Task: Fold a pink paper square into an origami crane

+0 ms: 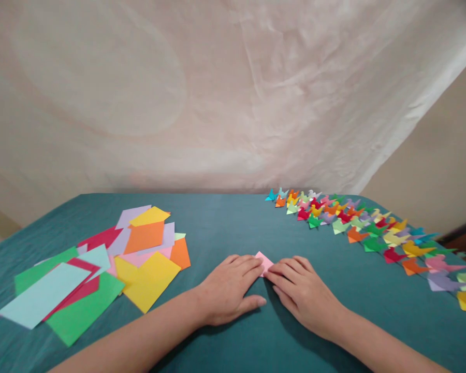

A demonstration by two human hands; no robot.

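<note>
Pink paper [264,262] is lying on the desk [225,223]. I'm resting my left grip [233,284], open, on its left side, maybe so it isn't sliding. My right grip [305,290] is touching its right side; I can't tell if it's pinching.

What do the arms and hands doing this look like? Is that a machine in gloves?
No machine: these are a person's bare hands, left and right, each with slender fingers. No gloves, rings, watch or bracelets show. No sleeves are visible on the forearms, nor any cables or clear markings.
</note>
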